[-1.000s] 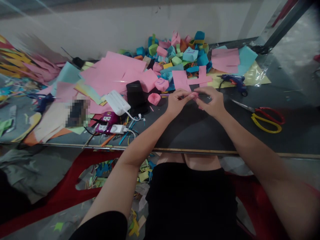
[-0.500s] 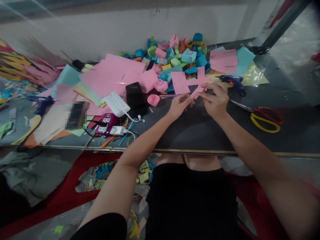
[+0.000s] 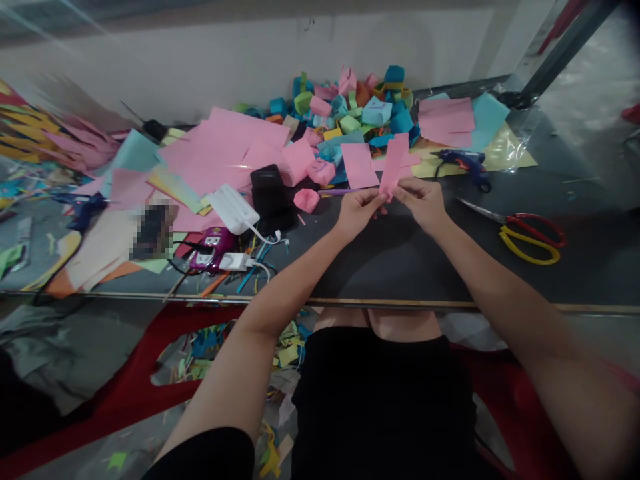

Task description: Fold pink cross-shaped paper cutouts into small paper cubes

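A narrow pink paper strip (image 3: 393, 163) stands upright over the dark table (image 3: 400, 260), pinched at its lower end by both my hands. My left hand (image 3: 356, 212) grips it from the left with thumb and fingers closed. My right hand (image 3: 425, 203) grips the same end from the right, fingers curled. A flat pink paper rectangle (image 3: 359, 165) lies just behind my left hand. A small folded pink paper piece (image 3: 307, 199) sits to its left.
A heap of folded coloured paper boxes (image 3: 360, 107) lies at the back. Large pink sheets (image 3: 225, 147), a white charger (image 3: 234, 207), a black device (image 3: 270, 193) and cables are at left. A blue glue gun (image 3: 465, 161) and red-yellow scissors (image 3: 530, 237) lie at right.
My hands were low together on the table; the right reached back to the pink strip, and now both hands hold it raised upright.
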`<state>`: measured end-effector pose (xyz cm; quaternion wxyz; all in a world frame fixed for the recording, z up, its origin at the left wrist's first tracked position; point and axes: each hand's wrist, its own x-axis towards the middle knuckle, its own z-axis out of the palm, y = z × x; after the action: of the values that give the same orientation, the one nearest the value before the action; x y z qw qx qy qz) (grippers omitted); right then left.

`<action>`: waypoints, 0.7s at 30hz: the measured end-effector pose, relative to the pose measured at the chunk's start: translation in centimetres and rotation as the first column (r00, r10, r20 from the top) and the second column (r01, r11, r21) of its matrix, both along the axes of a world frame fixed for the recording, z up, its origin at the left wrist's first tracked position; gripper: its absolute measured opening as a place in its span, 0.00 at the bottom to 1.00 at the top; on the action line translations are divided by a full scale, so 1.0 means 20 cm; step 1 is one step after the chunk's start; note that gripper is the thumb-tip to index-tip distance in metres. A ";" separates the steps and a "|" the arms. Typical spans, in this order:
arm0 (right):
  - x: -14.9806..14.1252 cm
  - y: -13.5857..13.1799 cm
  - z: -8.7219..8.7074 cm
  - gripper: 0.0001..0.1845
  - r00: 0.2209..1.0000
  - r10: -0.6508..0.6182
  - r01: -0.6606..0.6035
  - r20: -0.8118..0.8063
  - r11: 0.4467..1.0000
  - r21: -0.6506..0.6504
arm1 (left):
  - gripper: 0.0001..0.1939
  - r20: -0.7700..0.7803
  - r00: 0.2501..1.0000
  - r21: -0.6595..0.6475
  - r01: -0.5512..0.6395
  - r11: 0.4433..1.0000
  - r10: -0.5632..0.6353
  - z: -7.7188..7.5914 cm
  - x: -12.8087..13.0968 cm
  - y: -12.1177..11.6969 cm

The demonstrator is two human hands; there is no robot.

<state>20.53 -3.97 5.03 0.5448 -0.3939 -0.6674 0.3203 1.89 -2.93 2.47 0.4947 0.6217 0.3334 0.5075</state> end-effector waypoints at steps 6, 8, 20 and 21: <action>-0.02 -0.03 0.04 0.27 0.997 -0.049 0.047 -0.057 0.999 -0.026 | 0.23 -0.082 0.996 0.052 0.023 0.998 -0.018 -0.02 0.00 0.00; -0.01 -0.03 0.04 0.27 0.997 -0.054 0.051 -0.064 0.998 -0.045 | 0.21 -0.134 0.991 0.062 0.022 0.998 -0.014 -0.01 0.00 0.00; -0.02 -0.03 0.04 0.22 0.995 -0.030 0.028 -0.090 0.999 -0.023 | 0.14 -0.286 0.958 0.155 0.041 0.987 0.005 0.01 -0.01 -0.02; -0.02 -0.04 0.04 0.22 0.996 -0.030 0.028 -0.084 0.999 -0.020 | 0.14 -0.283 0.959 0.161 0.042 0.986 0.005 0.01 -0.01 -0.02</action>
<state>20.05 -4.68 5.77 0.5733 -0.3950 -0.6349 0.3350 1.78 -3.36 2.66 0.3935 0.7296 0.3516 0.4350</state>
